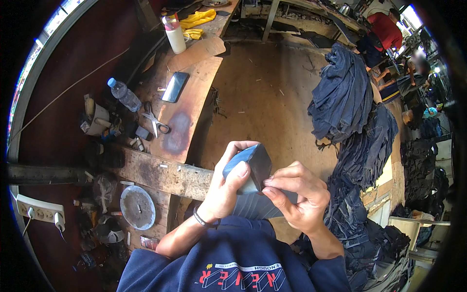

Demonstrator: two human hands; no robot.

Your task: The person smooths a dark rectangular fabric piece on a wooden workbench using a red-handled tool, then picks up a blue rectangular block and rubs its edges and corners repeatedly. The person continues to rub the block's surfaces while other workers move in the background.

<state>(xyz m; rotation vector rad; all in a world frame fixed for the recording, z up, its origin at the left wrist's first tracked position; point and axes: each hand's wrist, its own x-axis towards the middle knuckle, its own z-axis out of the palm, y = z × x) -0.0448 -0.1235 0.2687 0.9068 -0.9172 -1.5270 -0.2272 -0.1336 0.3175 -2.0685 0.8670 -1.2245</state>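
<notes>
My left hand is wrapped round a dark, box-shaped block with a bluish, shiny side, held up in front of my chest. Its exact kind I cannot make out. With thumb and fingertips pressed together, my right hand pinches at the block's lower right corner. Whatever lies between those fingertips is too small to tell. A dark band circles my left wrist. Beneath the hands is a grey striped surface, partly covered by them.
Scissors, a phone, a water bottle and a white bottle stand or lie on the left board. Dark denim is heaped at right. A round dish sits lower left. Two people work at far right.
</notes>
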